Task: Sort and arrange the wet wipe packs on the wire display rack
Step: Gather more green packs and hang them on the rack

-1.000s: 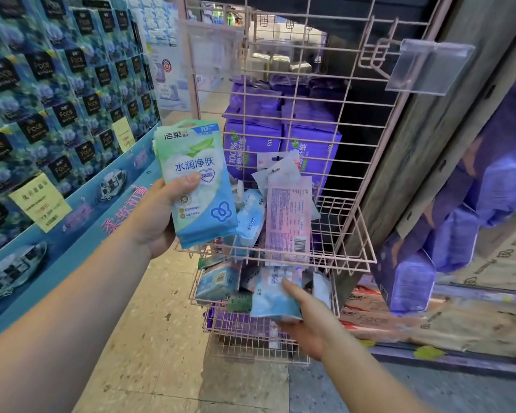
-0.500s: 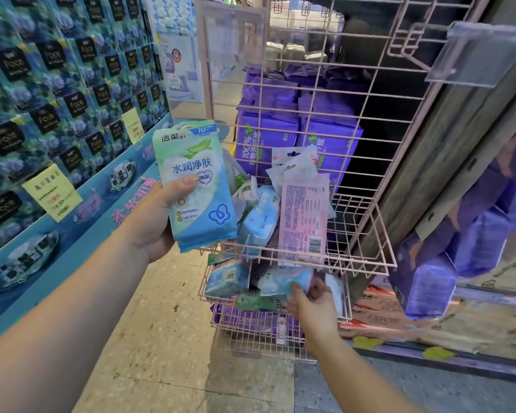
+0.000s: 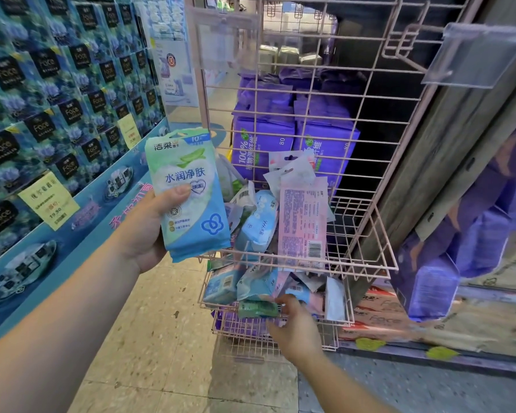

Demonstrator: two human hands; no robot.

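My left hand grips a stack of green-and-blue wet wipe packs, held upright to the left of the pink wire rack. The upper basket holds a jumble of packs, among them a pink pack standing with its barcode outward and a light blue pack. My right hand reaches over the front of the lower basket. Its fingertips touch the right end of a green pack, beside a light blue pack. Blur hides whether the fingers grip it.
A wall of blue tissue boxes with yellow price tags stands on the left. Purple tissue packs sit behind the rack grid. A clear price holder juts out at the upper right. Purple bags and cardboard lie at the right.
My right hand put the light blue pack it held into the lower basket and moved down-left to the green pack. My left hand still holds its stack of packs.
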